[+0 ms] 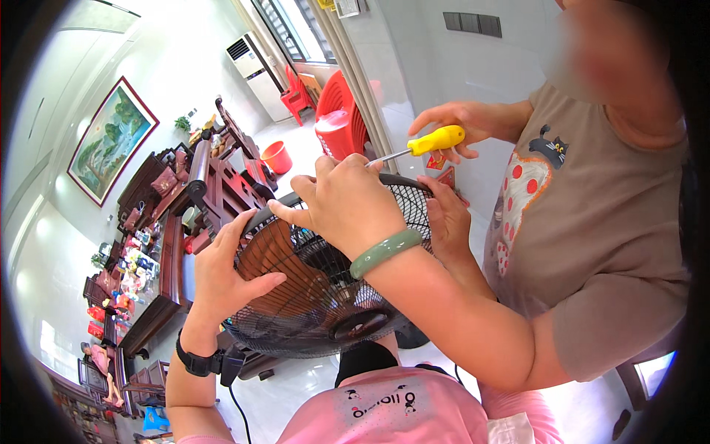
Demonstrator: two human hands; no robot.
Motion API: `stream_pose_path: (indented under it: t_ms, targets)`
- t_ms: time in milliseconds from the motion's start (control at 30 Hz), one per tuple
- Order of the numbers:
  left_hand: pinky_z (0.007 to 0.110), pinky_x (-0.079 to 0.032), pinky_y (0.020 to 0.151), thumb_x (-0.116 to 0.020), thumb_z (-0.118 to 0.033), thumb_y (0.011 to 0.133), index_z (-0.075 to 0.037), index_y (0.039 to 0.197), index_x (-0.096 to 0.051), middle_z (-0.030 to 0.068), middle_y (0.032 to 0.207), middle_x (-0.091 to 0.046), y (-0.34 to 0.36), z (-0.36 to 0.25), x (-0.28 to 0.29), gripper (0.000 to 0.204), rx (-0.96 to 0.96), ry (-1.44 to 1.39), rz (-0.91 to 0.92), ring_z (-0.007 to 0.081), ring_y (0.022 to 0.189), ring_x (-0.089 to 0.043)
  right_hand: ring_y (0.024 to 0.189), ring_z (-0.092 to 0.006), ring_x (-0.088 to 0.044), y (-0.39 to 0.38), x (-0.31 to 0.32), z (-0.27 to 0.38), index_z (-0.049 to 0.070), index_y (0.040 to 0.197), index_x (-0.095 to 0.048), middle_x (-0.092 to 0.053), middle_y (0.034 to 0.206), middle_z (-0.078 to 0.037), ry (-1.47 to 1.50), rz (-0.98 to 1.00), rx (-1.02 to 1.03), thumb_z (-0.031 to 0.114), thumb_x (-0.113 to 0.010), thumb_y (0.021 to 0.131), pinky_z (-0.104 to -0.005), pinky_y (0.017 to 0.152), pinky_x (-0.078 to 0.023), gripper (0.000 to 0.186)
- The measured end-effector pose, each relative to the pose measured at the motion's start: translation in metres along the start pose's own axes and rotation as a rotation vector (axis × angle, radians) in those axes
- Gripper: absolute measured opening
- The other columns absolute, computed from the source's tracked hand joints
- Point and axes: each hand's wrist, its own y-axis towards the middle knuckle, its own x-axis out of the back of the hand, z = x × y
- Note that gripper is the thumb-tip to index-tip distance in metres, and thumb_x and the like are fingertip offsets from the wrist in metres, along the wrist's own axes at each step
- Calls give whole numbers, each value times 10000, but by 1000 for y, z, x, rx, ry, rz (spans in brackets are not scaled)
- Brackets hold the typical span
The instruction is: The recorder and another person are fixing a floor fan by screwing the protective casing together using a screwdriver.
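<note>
In front of me a round black electric fan [318, 314] with a wire guard is held tilted, its brownish blades showing through. My left hand [229, 270], a black strap at its wrist, holds the left side of the rim, thumb stretched over the guard. At the right side of the rim my right hand [450, 222] grips the fan; a co-worker's arm partly covers my forearm. That co-worker's hand [347, 200], above a green bangle [386, 253], lies on the top rim. The co-worker's other hand [473, 118] holds a yellow-handled screwdriver [436, 140], its shaft reaching the rim.
The co-worker [584, 244] in a brown shirt stands close on my right. Beyond the fan are a red bucket [276, 157], stacked red chairs [342, 115] and dark wooden furniture [222, 177]. A cluttered table [151, 296] stands to the left. A black cable [240, 411] hangs below my left wrist.
</note>
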Motion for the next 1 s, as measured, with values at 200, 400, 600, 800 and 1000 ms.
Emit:
stream_pose_path:
  t_ms: [200,400,600,800,1000]
  targets:
    - [370,-561,822,-926,-460,633,-80,1415,-545,146,1149,-703,-2,8,-6,950,-58,12,-68,287,936,-707,1135,-223,-622,-2,11,14,484,1453,-498,-614,1237,40,-227,45,-23,220,-574,998,-500,863,-586,532]
    - [374,-565,831,-931,-441,633,-80,1423,-535,146,1180,-698,-5,9,-5,955,-60,51,-68,289,945,-710,1414,-212,-432,-4,18,4,451,1436,-529,-607,1325,44,-574,-67,260,209,-636,960,-670,1106,-376,545]
    - [376,-573,860,-928,-456,635,-81,1420,-533,154,1212,-695,-7,13,-6,956,-90,75,-67,302,995,-720,1397,-225,-457,-5,5,9,474,1406,-563,-613,1297,30,-129,-23,100,196,-611,971,-505,870,-557,519]
    - [375,-571,858,-927,-455,639,-86,1427,-533,155,1211,-693,-5,13,-7,955,-76,35,-74,314,982,-713,1353,-261,-507,-5,3,6,493,1386,-577,-620,1277,15,-183,-73,111,210,-562,998,-458,790,-584,480]
    - [378,-568,847,-929,-454,638,-86,1431,-534,155,1198,-693,-1,16,-12,960,-78,21,-69,309,962,-713,1312,-211,-528,-4,9,14,436,1412,-573,-557,1378,-14,-70,53,-86,223,-601,974,-534,890,-568,488]
